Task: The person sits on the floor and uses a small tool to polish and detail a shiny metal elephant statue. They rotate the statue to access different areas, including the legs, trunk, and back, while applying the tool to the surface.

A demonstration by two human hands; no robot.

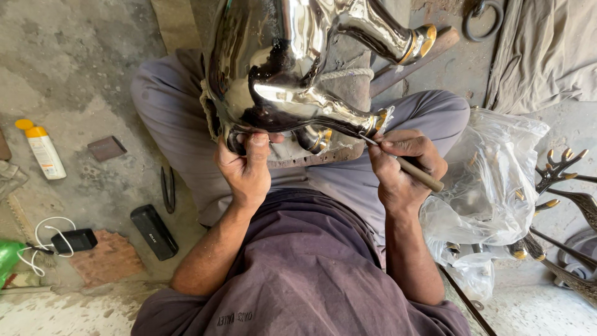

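Concrete floor's hard, so with left hand (245, 167) gripping the chrome figure (292, 74) and right (401, 165) pinching the tool (407, 167), one slip probably scratches it.

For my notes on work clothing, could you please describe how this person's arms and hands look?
Both forearms are bare to above the elbow. The left hand and right hand wear no gloves, rings or watch. The clothing is dull purple-grey cloth.
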